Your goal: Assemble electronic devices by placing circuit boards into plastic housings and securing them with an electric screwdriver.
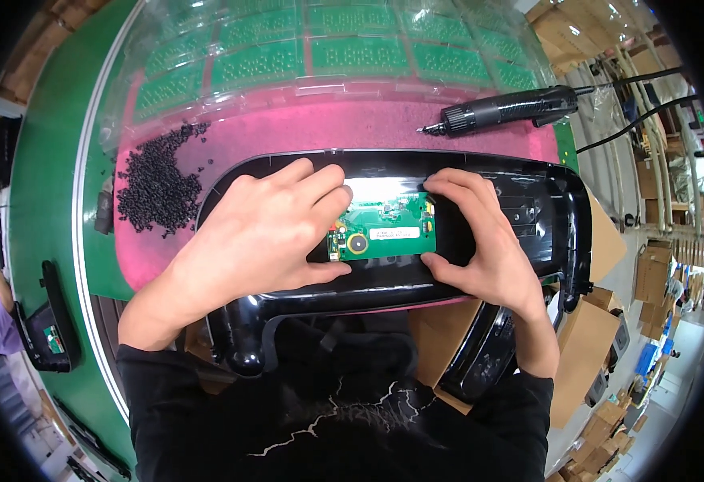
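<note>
Over black shell (336, 300) | left hand (281, 223), right hand (487, 241) half-curled, holding board (396, 218) edges | room rightward

Over the feed I count two hands (267, 221), at least two black casings (520, 181), one green circuit board (396, 218) between the hands, and at least eight green boards (360, 56) farther off. I also count one electric screwdriver (508, 111), one pink mat (287, 128) and one heap of small black pieces (157, 185).

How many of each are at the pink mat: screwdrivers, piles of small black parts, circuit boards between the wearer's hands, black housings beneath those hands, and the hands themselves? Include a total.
Screwdriver: 1
Pile of small black parts: 1
Circuit board: 1
Black housing: 1
Left hand and right hand: 2
Total: 6
</note>
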The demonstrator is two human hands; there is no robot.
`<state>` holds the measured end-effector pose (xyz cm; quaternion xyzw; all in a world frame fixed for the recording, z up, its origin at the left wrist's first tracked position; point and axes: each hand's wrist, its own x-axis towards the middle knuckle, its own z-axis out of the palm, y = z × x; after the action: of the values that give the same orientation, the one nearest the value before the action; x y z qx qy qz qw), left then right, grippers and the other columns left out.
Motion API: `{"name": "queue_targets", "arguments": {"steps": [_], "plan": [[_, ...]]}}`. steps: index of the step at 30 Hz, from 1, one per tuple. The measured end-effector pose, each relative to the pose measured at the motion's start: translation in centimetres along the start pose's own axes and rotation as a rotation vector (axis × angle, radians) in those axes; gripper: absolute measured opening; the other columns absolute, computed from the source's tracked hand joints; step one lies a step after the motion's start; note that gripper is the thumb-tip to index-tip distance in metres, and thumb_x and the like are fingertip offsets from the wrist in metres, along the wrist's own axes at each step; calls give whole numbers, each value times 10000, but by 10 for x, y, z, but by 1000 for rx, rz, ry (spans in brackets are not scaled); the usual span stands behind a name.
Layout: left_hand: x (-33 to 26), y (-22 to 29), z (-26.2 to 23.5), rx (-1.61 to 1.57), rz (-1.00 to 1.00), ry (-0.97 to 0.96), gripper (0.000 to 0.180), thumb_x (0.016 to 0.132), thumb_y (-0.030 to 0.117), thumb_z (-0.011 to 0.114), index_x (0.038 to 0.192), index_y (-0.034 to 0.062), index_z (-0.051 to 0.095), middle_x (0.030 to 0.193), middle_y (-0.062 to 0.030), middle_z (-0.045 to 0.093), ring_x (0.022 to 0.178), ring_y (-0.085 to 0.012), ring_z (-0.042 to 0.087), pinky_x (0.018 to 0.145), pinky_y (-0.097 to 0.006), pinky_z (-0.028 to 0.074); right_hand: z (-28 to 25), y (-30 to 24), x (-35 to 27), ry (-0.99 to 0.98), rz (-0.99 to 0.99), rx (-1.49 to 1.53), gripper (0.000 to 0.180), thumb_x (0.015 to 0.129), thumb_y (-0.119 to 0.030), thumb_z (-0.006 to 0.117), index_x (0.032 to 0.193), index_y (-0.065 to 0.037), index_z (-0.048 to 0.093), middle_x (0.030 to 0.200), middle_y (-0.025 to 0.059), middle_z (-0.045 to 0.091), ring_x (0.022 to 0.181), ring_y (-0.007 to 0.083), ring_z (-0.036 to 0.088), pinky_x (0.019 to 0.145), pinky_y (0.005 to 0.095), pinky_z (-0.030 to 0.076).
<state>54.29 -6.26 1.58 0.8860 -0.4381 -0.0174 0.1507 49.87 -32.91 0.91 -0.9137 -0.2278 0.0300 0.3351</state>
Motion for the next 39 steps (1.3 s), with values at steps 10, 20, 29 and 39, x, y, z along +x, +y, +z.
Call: {"name": "queue_targets", "arguments": {"steps": [10,20,29,39], "plan": [[-3,-4,2,-53,7,38,616,641,406,812,1075,28,594,997,-62,586,886,-237,625,657,-339,519,-107,84,34,334,449,-163,445,940,-293,595,1335,-117,489,1039,137,593,1013,268,561,969,355,404],[-7,-11,7,-80,21,131,582,775,493,690,1053,-11,603,903,-110,612,848,-276,651,663,-371,534,-39,32,101,882,-187,881,566,903,-12,602,1348,-71,257,1233,200,483,1168,343,551,951,402,497],[-2,-17,9,-451,41,356,246,910,159,592,1100,3,595,944,-147,645,827,-307,668,676,-407,539,-38,-39,88,548,-261,1552,481,918,-557,506,1042,-93,521,605,-45,382,539,88,369,606,281,356],[-7,-15,-5,-1241,71,-1,136,919,89,582,953,-36,622,844,-84,707,714,-138,669,533,-247,496,-18,-75,65,148,-566,1535,445,910,-528,541,1039,-109,466,628,-30,472,501,80,442,628,302,411]]}}
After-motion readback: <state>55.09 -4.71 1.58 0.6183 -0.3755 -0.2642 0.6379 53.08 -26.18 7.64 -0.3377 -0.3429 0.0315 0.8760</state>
